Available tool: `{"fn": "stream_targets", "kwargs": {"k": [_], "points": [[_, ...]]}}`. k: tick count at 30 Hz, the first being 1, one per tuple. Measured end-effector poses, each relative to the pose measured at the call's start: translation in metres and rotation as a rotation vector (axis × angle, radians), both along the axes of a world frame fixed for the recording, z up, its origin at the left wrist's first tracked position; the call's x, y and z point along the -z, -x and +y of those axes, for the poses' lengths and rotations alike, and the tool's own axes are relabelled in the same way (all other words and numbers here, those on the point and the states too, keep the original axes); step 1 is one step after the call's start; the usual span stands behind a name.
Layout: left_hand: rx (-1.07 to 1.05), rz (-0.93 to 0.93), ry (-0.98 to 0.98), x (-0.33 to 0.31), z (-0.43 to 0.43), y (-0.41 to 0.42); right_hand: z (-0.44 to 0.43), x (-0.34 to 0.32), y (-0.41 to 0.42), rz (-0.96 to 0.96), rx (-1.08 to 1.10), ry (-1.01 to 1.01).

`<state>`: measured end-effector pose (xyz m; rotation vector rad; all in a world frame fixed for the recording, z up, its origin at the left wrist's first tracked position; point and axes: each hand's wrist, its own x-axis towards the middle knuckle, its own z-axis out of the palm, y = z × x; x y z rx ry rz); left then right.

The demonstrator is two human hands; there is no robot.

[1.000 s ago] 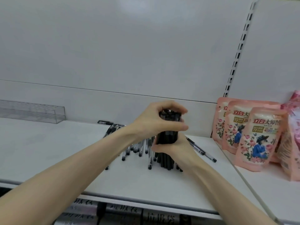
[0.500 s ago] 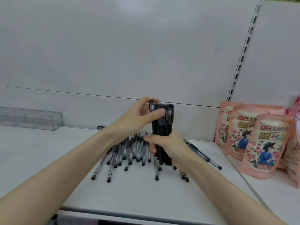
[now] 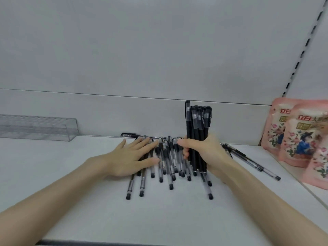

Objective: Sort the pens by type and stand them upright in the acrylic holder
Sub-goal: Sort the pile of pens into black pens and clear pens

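Bundle of matte black capped pens [image 3: 197, 132] stands upright in your right hand [image 3: 205, 153], fingers curled round the lower barrels, tips down near the white shelf [image 3: 79, 201]; can't tell if they touch it. Your left hand [image 3: 129, 157] lies flat, fingers straight and spread, on the row of loose clear-barrel pens w/ black grips [image 3: 165, 155] lying side by side just left of the bundle. Two more clear pens [image 3: 252, 162] lie apart, right of your right wrist. One black pen [image 3: 128, 135] lies along the back wall. Clear acrylic holder [image 3: 37, 128] sits far left at the back, well apart from both hands. Pink floral pouches [image 3: 298, 139] stand at the right edge.
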<state>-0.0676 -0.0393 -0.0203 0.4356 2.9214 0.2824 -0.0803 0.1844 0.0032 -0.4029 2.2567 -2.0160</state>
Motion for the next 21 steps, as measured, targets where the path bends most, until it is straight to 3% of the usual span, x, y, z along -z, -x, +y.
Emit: {"fn": "stream_targets", "kwargs": {"k": [4, 6, 9, 11, 13, 16, 21], "points": [[-0.093, 0.169, -0.032, 0.014, -0.008, 0.002, 0.006, 0.004, 0.002, -0.024, 0.052, 0.137], [-0.073, 0.162, -0.063, 0.017, -0.005, -0.001, 0.007, 0.005, 0.003, -0.027, 0.046, 0.149], [-0.037, 0.1, -0.243, 0.011, 0.007, -0.001, 0.007, 0.004, 0.004, -0.032, 0.019, 0.146], [-0.05, 0.215, -0.325, 0.006, 0.007, 0.009, 0.007, 0.003, 0.003, -0.023, 0.001, 0.146], [-0.121, 0.34, -0.258, 0.004, -0.002, 0.026, 0.007, 0.003, 0.003, -0.018, -0.008, 0.146], [-0.292, 0.306, -0.072, -0.002, -0.014, 0.045, 0.009, 0.003, 0.003, -0.011, -0.011, 0.149], [-0.342, 0.325, 0.076, 0.0, -0.009, 0.051, 0.01, 0.005, 0.002, -0.002, -0.008, 0.122]]}}
